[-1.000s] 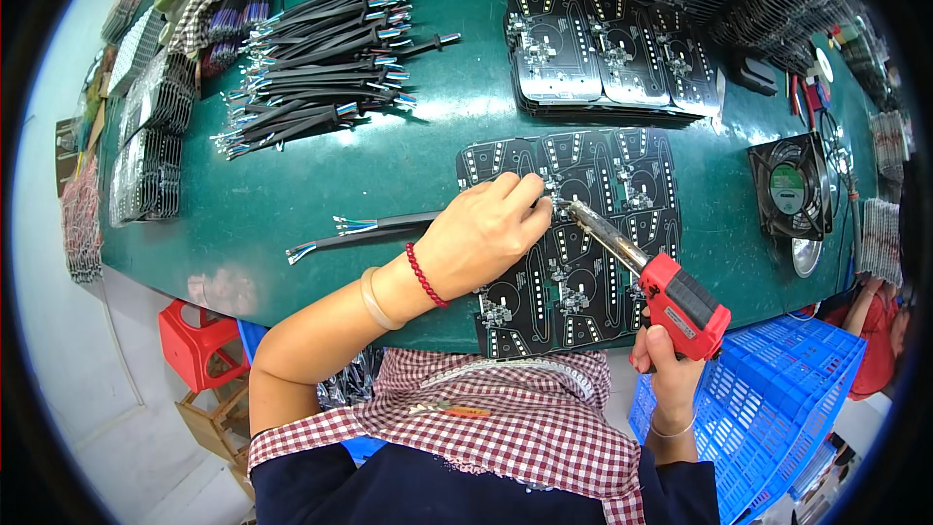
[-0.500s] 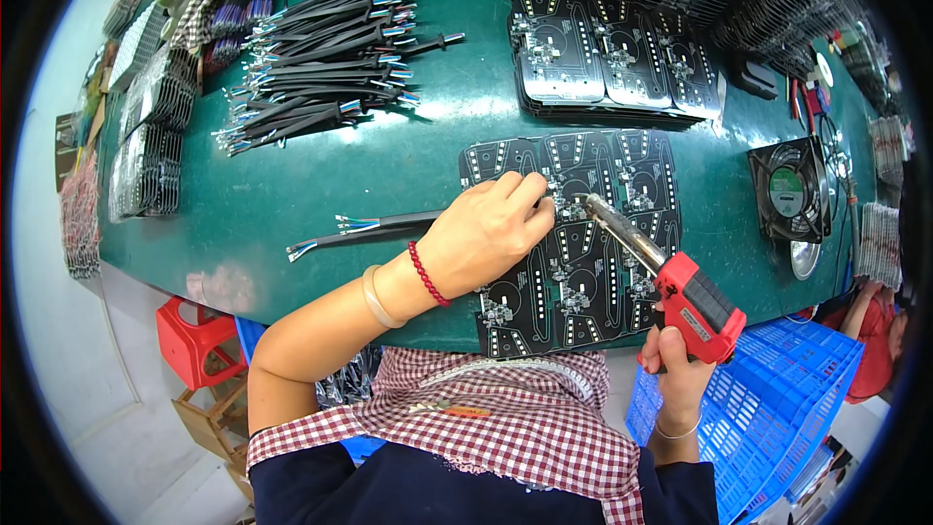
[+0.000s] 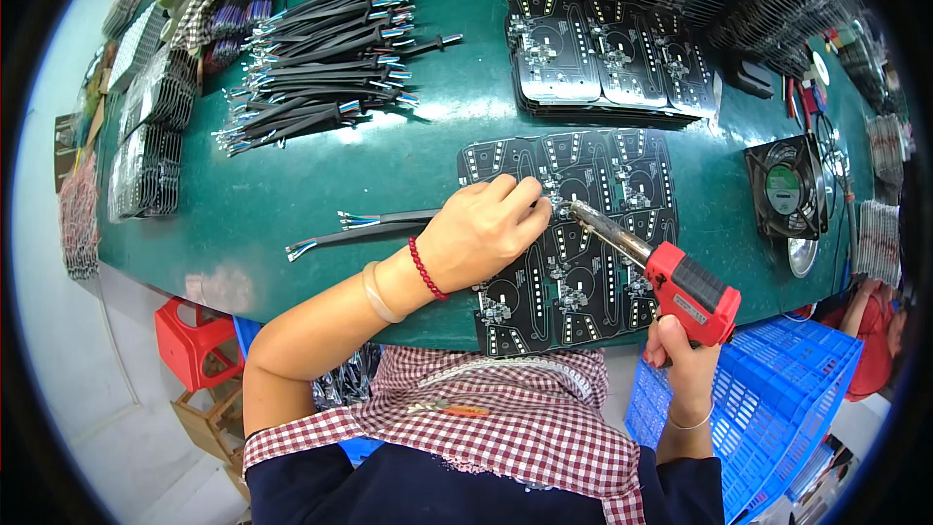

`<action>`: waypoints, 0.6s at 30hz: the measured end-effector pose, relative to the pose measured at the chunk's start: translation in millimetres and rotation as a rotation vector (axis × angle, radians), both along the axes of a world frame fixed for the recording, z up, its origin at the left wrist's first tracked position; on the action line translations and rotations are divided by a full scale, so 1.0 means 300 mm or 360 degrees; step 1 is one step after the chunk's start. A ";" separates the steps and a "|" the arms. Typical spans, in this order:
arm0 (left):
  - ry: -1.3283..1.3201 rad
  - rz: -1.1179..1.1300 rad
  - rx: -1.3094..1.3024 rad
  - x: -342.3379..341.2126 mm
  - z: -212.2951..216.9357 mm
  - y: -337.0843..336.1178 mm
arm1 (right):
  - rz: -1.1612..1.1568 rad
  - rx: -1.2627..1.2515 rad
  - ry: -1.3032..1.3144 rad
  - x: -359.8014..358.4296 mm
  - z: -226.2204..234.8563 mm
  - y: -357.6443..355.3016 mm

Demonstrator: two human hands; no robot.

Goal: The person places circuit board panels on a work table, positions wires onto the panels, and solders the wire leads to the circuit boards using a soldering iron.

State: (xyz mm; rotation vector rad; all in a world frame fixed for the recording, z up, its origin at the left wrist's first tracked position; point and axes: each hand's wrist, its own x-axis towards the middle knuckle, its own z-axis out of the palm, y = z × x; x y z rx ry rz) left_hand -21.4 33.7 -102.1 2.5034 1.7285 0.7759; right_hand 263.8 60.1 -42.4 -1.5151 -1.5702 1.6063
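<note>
My left hand point(image 3: 486, 233) is closed, fingertips pinched together over a black circuit board panel point(image 3: 530, 277). Two black sheathed cables point(image 3: 394, 224) run in under that hand from the left, their bared coloured wires on the table side; what exactly the fingertips pinch is mostly hidden. In my right hand point(image 3: 686, 355) is a red and black soldering gun point(image 3: 692, 292), gripped by its handle. Its long metal barrel points up and left, and the tip meets the board just beside my left fingertips.
Black cables point(image 3: 321, 58) lie heaped at the far left. Beyond the panel stands a stack of circuit boards point(image 3: 622, 68), with more boards racked behind. A small black fan point(image 3: 785, 187) sits on the right, above blue crates point(image 3: 753, 399). A red stool point(image 3: 197, 345) stands lower left.
The soldering gun has shifted slightly left and down, its tip now closer to my left fingertips. My left hand has moved only slightly.
</note>
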 end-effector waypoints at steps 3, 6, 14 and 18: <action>0.0032 -0.0001 0.0053 0.002 -0.005 0.001 | -0.0024 -0.0084 0.0139 -0.005 0.012 0.012; 0.0021 -0.0018 0.0087 0.001 -0.007 0.003 | -0.0083 -0.0155 0.0160 -0.019 0.026 0.016; -0.0029 -0.0016 0.0076 -0.002 -0.006 0.000 | -0.0107 -0.0160 0.0192 -0.022 0.032 0.013; -0.0033 -0.0007 0.0072 0.001 -0.010 0.003 | -0.0105 -0.0194 0.0206 -0.022 0.024 0.011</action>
